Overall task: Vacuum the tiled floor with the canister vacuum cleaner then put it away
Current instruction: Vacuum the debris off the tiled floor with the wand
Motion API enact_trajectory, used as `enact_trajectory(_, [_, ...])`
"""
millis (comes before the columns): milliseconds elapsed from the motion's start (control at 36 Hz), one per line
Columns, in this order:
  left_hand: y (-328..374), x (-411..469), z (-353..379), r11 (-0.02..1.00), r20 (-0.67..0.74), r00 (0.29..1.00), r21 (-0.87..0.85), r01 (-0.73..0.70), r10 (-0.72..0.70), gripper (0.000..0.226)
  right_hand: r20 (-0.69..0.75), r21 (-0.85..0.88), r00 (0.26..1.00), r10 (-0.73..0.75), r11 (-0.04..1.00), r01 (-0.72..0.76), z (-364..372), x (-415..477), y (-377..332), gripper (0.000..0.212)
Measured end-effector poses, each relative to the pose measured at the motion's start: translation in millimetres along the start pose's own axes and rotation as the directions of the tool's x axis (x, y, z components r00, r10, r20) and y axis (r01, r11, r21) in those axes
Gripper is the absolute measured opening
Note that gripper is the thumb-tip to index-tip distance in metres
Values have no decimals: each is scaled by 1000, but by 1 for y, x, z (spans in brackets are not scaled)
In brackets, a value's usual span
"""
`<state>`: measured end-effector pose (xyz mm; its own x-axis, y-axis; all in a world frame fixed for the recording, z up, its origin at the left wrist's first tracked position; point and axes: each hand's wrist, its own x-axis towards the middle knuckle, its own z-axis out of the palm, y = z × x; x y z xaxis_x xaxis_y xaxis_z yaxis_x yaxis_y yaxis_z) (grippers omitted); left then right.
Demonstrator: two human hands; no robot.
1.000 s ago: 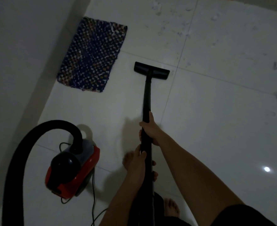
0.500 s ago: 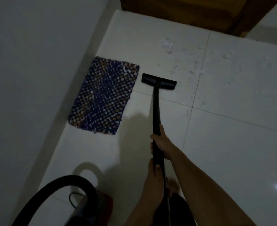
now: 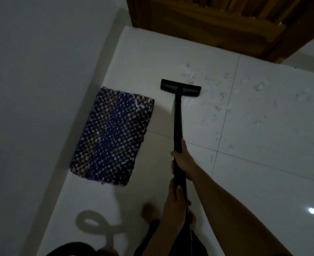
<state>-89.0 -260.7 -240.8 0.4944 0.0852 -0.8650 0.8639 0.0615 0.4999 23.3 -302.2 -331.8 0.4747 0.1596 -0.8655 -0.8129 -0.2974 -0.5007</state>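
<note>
A black vacuum wand [image 3: 177,122] runs away from me across the white tiled floor [image 3: 263,145]. Its flat floor head [image 3: 180,87] rests on the tiles just left of scattered white scraps [image 3: 217,93]. My right hand [image 3: 183,160] grips the wand higher up. My left hand [image 3: 174,202] grips it lower, closer to my body. A bend of the black hose [image 3: 69,249] shows at the bottom edge. The canister itself is out of view.
A dark blue woven mat [image 3: 113,137] lies on the floor left of the wand, near the grey wall [image 3: 32,89]. A brown wooden door [image 3: 217,21] stands at the far end. My bare foot [image 3: 149,212] shows beside the wand.
The view has lifted and moved forward. The floor head has slid forward past the mat to the scraps. The red canister has dropped out of sight below.
</note>
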Motion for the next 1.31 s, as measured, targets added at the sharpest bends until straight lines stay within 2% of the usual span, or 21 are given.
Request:
enact_trajectory(250, [75,57,-49,985,48,999,171,-32,24,47,-71,48,997,-16,999,20,12,53,-76,79])
enact_trajectory(333, [96,70,-61,987,34,999,158,-30,25,50,-94,72,995,-31,997,38,17,68,-99,78])
enact_trajectory(361, [104,75,-64,989,25,999,143,-47,44,60,-101,79,994,-33,996,41,18,73,-105,79])
enact_trajectory(417, [116,84,-68,983,37,998,174,-51,46,100,-122,108,992,-33,993,46,20,83,-113,80])
enact_trajectory(444, [120,89,-70,987,44,998,157,-41,34,99,-135,121,990,-30,992,47,21,88,-116,80])
enact_trajectory(500, [127,97,-71,994,26,999,109,-24,22,58,-153,141,988,-28,989,50,20,96,-120,81])
enact_trajectory(528, [128,102,-71,996,14,1000,92,-12,11,49,-158,154,987,-33,986,57,19,99,-123,81])
enact_trajectory(667, [148,117,-58,995,34,999,98,33,-36,49,-156,208,986,-50,975,82,0,111,-144,80])
enact_trajectory(750, [158,128,-49,996,-5,1000,94,7,-6,48,-165,238,985,-50,967,89,-11,117,-155,80])
enact_trajectory(917, [178,144,-35,1000,-46,999,-7,13,-13,44,-139,315,988,-66,943,108,-31,125,-175,81])
enact_trajectory(1083, [192,152,-34,987,56,998,-161,11,-2,40,-68,530,994,-90,840,113,-43,140,-181,69])
enact_trajectory(1306, [216,156,-30,986,92,994,-160,-47,62,44,-118,438,989,-88,889,131,-51,145,-206,57])
